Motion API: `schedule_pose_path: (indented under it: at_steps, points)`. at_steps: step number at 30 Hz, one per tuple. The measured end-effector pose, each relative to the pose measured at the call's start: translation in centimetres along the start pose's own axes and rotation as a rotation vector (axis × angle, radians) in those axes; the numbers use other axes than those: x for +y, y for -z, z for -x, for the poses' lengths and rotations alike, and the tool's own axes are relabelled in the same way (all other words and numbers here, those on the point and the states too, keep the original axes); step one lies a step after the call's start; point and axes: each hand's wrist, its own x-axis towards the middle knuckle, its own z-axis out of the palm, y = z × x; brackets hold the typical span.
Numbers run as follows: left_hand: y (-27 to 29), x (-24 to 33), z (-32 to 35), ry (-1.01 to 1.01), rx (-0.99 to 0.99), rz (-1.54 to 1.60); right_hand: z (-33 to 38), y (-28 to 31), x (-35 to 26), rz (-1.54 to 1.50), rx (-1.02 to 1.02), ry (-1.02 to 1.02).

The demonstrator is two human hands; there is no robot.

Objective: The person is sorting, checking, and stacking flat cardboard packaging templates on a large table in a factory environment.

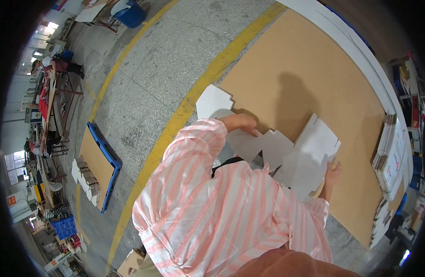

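Note:
A white die-cut cardboard blank (309, 159) with slots and notched edges lies before me, partly folded and tilted up at its right side. My left hand (242, 123) bends over its far left edge, fingers curled onto the card. At its right edge, my right hand (332, 171) grips the card between thumb and fingers. Another white flap (214, 102) sticks out beyond my left forearm; whether it belongs to the same blank I cannot tell. My striped sleeves and body hide the near part of the cardboard.
Beneath the blank spreads a large brown board (256, 64). Stacked white cardboard (391, 157) stands at its right edge. A yellow floor line (194, 94) runs along its left. Farther left are a blue-edged pallet (106, 159) with more cardboard, a blue tub (130, 16) and a person (60, 64) at a table.

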Motion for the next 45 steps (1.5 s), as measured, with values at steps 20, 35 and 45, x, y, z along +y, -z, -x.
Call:
schedule_pose_path:
  at_steps: [20, 35, 45]
  points:
    - [-7.2, -13.4, 10.5, 0.675, 1.009, 1.774, 8.8, -2.9, -2.0, -0.124, -0.07, 0.163]
    - [-6.9, -11.4, 13.4, 0.065, 0.995, 2.205, 9.6, -2.7, -3.4, -0.127, 0.027, 0.247]
    - [-0.6, -2.3, 14.4, 0.397, 1.34, 1.225, 10.2, -5.2, -3.1, -0.143, -0.002, 0.452]
